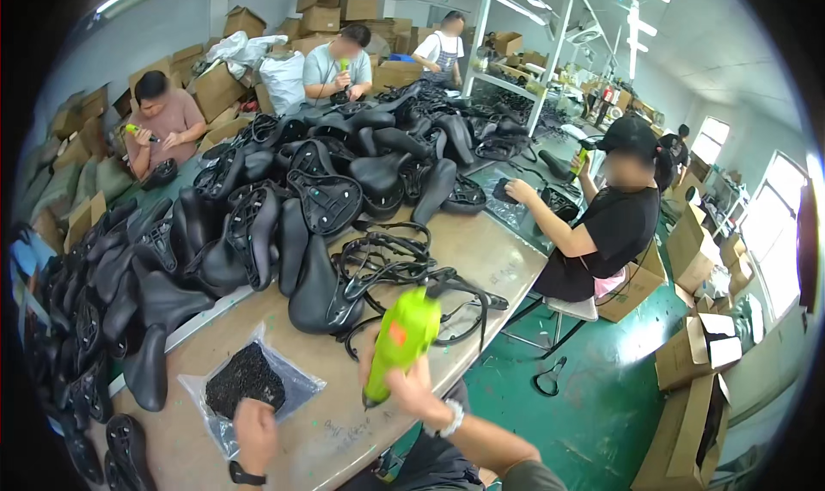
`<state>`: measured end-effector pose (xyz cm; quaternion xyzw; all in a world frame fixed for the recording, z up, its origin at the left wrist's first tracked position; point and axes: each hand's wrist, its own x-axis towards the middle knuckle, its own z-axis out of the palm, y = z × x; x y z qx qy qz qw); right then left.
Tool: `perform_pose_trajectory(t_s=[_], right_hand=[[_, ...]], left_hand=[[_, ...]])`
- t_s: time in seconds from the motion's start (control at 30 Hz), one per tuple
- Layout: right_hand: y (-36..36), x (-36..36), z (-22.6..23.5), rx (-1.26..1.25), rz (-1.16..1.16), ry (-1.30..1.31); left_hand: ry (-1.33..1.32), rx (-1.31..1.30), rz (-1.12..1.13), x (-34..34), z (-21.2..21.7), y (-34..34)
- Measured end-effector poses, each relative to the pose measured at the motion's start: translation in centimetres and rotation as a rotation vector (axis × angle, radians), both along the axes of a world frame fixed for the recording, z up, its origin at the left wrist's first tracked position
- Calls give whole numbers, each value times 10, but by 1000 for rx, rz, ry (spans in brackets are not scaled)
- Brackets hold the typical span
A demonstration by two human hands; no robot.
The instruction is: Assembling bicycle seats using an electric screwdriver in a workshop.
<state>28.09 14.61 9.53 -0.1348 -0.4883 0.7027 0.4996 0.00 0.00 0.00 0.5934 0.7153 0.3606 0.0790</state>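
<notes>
Start with the largest: a tan-topped workbench (318,431), stretching under an open plastic bag (301,390) and on past its far side, serving as common support. Next see a great heap of black bicycle saddles (382,173), massed beyond the bag and out to its left, some smooth side up, others underside up, probably piled loosely to save room. Then note a tangle of thin black looped pieces (391,252), beyond and to the right of the bag, too interlaced to count.

Come to the bag itself, laid flat with clear edges turned outward, presumably to expose the mound of small black bits (245,379) in its middle for easy picking.

To the right of the bag, find a green power driver (404,332), thick end up, narrow dark end slanting down toward the workbench; cannot tell whether touching it. Gripped round the body by the right hand (412,392), with fingers wrapped closed, likely for steady control of the tilt.

At the bag's near edge, find the left hand (255,426), fingers curled rather than spread, probably placed there for reach into the mound. Cannot tell, through the blur, whether pinching any bits.

Last, right of the bag, spot a pale bracelet (449,416).
</notes>
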Motion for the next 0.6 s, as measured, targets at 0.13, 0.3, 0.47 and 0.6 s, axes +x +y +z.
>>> perform_pose_trajectory(t_s=[0.13, 0.3, 0.47, 0.6], right_hand=[[-49, -2, -16, -26, 133, 133], [-67, 1, -44, -243, 204, 262], [-73, 4, -40, 21, 83, 21], [-76, -4, -37, -36, 92, 169]], left_hand=[[33, 56, -296, 105, 9, -13], [-2, 124, -348, 112, 16, -16], [29, 120, -438, 111, 18, -19], [52, 68, -442, 111, 18, -24]])
